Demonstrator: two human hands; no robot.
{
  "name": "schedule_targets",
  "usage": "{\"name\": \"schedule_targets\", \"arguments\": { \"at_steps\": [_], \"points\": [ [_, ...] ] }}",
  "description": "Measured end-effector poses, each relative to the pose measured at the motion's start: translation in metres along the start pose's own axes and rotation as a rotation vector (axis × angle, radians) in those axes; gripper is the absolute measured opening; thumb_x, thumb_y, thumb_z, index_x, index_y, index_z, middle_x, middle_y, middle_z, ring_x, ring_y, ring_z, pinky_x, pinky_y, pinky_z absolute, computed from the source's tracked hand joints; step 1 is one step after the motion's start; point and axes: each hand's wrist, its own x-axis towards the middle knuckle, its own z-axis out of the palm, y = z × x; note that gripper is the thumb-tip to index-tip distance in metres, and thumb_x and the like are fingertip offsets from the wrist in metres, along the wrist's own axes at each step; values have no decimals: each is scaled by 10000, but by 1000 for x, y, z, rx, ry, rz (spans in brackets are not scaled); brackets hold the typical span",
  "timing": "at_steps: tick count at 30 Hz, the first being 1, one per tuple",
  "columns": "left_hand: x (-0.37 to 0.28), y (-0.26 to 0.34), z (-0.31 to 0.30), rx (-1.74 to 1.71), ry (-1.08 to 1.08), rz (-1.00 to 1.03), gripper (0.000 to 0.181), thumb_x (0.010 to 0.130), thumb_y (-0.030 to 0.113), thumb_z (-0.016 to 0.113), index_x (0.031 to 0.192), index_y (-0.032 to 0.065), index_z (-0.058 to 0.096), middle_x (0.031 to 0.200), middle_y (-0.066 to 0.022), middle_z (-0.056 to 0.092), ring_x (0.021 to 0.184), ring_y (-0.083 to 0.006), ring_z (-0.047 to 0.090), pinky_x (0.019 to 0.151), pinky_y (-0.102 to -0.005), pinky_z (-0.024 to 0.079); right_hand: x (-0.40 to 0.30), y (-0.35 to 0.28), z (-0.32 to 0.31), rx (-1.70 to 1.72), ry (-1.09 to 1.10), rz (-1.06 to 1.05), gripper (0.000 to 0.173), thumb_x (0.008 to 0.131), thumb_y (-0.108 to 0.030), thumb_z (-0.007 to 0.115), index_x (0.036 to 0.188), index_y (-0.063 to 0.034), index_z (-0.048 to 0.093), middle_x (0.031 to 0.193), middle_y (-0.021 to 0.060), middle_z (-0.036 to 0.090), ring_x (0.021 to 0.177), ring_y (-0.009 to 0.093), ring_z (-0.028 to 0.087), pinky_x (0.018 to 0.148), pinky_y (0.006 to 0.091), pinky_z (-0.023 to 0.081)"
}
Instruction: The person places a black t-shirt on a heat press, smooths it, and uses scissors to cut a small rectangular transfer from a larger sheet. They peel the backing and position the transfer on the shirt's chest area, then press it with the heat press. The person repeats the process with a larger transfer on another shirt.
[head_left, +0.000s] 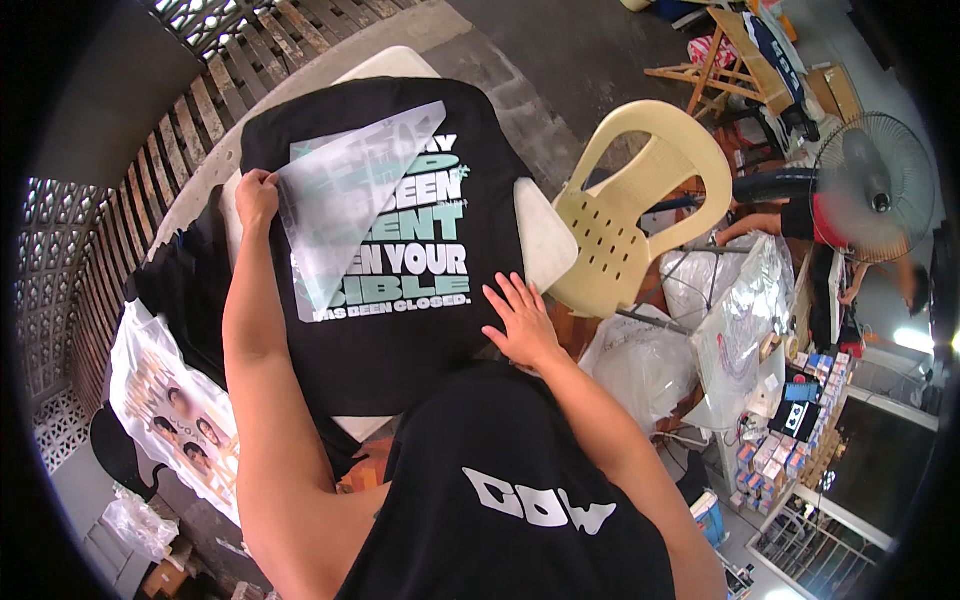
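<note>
A black T-shirt (390, 360) lies spread over a white board (544, 232), with a printed text design (427, 259) in white and pale green on its front. My left hand (257, 196) pinches the left edge of a clear transfer film (337, 202). The film is folded back diagonally across the print, so the design's right part is bare and its upper left lies under the film. At the shirt's right side, my right hand (519, 319) rests flat with fingers spread, close to the board's bare corner.
A beige plastic chair (607, 240) stands right of the board. Dark garments (180, 292) and a white printed shirt (176, 420) hang at the left. Farther right are a plastic-covered table (739, 337), a standing fan (874, 187) and another person's arm (757, 223).
</note>
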Motion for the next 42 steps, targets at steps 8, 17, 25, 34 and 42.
{"name": "schedule_targets", "arguments": {
  "at_steps": [8, 17, 25, 34, 42],
  "points": [
    [23, -58, -80, 114, 102, -178, 245, 852, 255, 682, 954, 38, 732, 944, -203, 710, 936, -355, 679, 843, -434, 508, 1, -3, -1, -3, -25, 15, 705, 900, -423, 626, 1513, -207, 352, 1606, 67, 236, 1497, 284, 165, 1207, 500, 144],
    [84, -65, -179, 244, 307, -223, 257, 846, 340, 678, 983, 137, 756, 1026, -172, 714, 1010, -347, 670, 884, -428, 518, -1, -2, 4, 5, 15, 2, 725, 874, -413, 651, 1506, -198, 367, 1599, 86, 255, 1482, 306, 201, 1199, 509, 166],
    [115, -27, -272, 272, 507, -281, 362, 847, 426, 612, 1042, 155, 752, 1099, -130, 717, 1070, -318, 663, 942, -408, 500, -1, -1, 5, 6, 20, 0, 730, 870, -411, 658, 1505, -199, 369, 1599, 88, 251, 1487, 301, 189, 1203, 507, 154],
    [106, 15, -350, 134, 808, -65, 359, 845, 440, 648, 983, 129, 760, 1004, -59, 743, 987, -243, 692, 905, -369, 506, 0, -2, 4, 18, 23, -9, 727, 866, -392, 668, 1502, -197, 374, 1607, 88, 232, 1492, 301, 171, 1202, 514, 151],
    [-108, 178, -226, -329, -11, 431, 155, 766, -3, 700, 880, 89, 647, 847, -62, 660, 798, -199, 662, 746, -348, 523, 17, 7, 14, 339, 180, 63, 629, 897, -396, 662, 1408, -84, 470, 1303, 120, 600, 1205, 301, 550, 1033, 511, 419]
  ]
}}
